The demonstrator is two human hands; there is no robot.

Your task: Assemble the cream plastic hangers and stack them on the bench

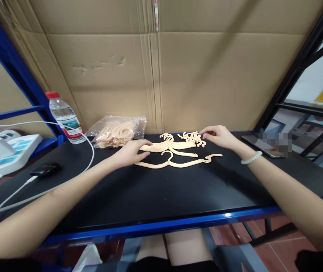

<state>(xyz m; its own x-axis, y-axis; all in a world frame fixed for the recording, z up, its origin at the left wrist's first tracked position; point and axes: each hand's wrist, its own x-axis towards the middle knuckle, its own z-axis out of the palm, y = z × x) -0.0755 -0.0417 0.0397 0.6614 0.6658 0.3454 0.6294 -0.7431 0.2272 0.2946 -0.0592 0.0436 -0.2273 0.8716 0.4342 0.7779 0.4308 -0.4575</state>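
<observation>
Just left of the right hand (219,137) lie small beige hooks (196,137).

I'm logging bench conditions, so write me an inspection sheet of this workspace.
Surface: black tabletop, blue front edge.
Work items: stacked hangers; single hanger in front; small beige pieces at right.
Clutter: plastic bag, bottle, phone, power strip, black device.
Hands: left hand at the stack's left end, right hand beside the small pieces; grips unclear.
Cables: white cables at left, one plugged into the black device.
Surroundings: cardboard behind; blue frame left, black frame right.
</observation>
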